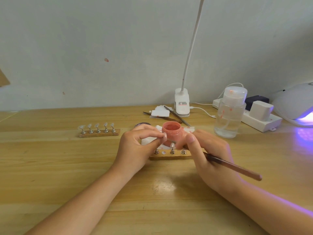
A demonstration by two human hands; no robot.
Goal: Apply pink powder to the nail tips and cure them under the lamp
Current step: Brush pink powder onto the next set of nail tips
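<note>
An open jar of pink powder (171, 131) stands at the table's middle on a white tissue. My left hand (135, 146) pinches a small metal nail-tip stand with its nail tip (164, 136) right beside the jar. My right hand (206, 150) grips a brown brush (237, 167), whose tip is hidden behind my fingers near the jar. In front of the jar lies a wooden holder strip (171, 156) with three metal stands and one free slot. A second strip (99, 132) with several clear nail tips sits to the left. The curing lamp (296, 106) glows purple at far right.
A clear pump bottle (229, 114) stands right of the jar. Behind it are a white power strip (260, 119) with adapters, a clip desk lamp (182, 106), tweezers (176, 116) and white paper pads (160, 112). A dark lid (143, 125) lies behind my left hand.
</note>
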